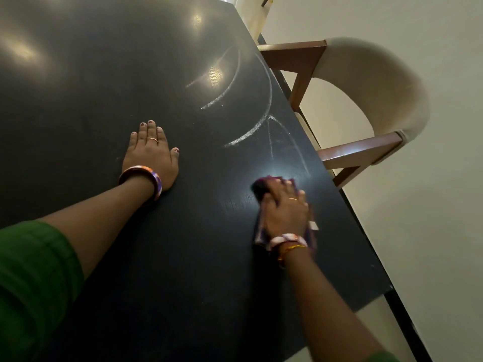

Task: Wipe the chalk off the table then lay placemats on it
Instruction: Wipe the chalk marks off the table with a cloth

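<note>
A dark table [104, 87] fills most of the view. White chalk arcs [257, 126] curve across its right half, with fainter lines [292, 145] nearer the right edge. My right hand [286, 207] presses a purple cloth [261, 186] onto the table just below those lines; the hand and cloth are blurred, and the cloth shows past the fingers and under the wrist. My left hand [151, 152] rests flat on the table to the left, fingers straight, holding nothing. No placemats are in view.
A cream-backed chair with a brown wooden frame [366, 82] stands close against the table's right edge. Part of another chair [264, 6] shows at the far end. Pale floor lies to the right.
</note>
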Demonstrator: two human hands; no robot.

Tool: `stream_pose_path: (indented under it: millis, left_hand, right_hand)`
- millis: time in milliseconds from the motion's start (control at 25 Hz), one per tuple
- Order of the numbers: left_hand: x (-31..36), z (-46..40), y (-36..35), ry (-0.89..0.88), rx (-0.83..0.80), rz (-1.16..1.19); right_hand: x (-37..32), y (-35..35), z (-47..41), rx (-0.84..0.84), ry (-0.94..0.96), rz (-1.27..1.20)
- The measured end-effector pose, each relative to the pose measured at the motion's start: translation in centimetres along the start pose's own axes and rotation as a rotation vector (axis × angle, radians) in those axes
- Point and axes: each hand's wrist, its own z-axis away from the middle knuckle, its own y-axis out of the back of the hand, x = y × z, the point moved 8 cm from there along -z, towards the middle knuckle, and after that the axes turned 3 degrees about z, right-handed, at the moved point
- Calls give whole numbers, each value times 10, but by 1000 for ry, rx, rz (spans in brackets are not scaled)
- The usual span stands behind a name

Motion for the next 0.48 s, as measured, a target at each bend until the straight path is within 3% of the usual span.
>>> stream_pose_path:
  millis: [80, 160, 360, 480]
  left_hand:
    - [-1, 0, 1, -1, -16, -23]
    - [0, 4, 3, -1, -7, -59]
    - [10, 30, 12, 63, 16, -170]
    - [36, 69, 2, 139, -12, -100]
  right_hand:
    - [-68, -17, 35, -92, 320, -4]
    - [-64, -19, 47, -181, 405, 5]
    - [156, 27, 32, -49, -90, 33]
    - [195, 43, 42, 5, -150, 66]
